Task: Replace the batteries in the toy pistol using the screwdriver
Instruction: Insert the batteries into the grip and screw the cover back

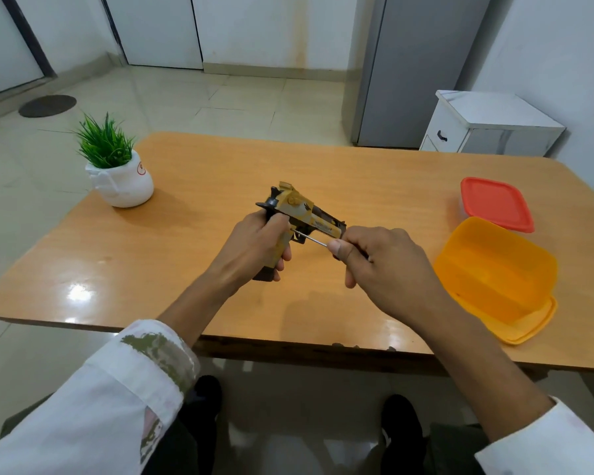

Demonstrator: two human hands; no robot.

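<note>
A yellow and black toy pistol (pixel 302 212) is held above the middle of the wooden table (pixel 192 241), barrel pointing right. My left hand (pixel 254 248) grips its handle from the left. My right hand (pixel 381 258) holds a screwdriver, and its handle is hidden inside the fingers. The thin metal shaft of the screwdriver (pixel 311 237) runs left from my thumb. Its tip touches the pistol at the top of the grip, just by my left thumb. No batteries are visible.
An open orange plastic box (pixel 498 279) lies at the table's right edge, with a red-lidded container (pixel 496 204) behind it. A potted green plant (pixel 117 166) stands at the far left corner. A white cabinet (pixel 487 125) stands on the floor beyond the table.
</note>
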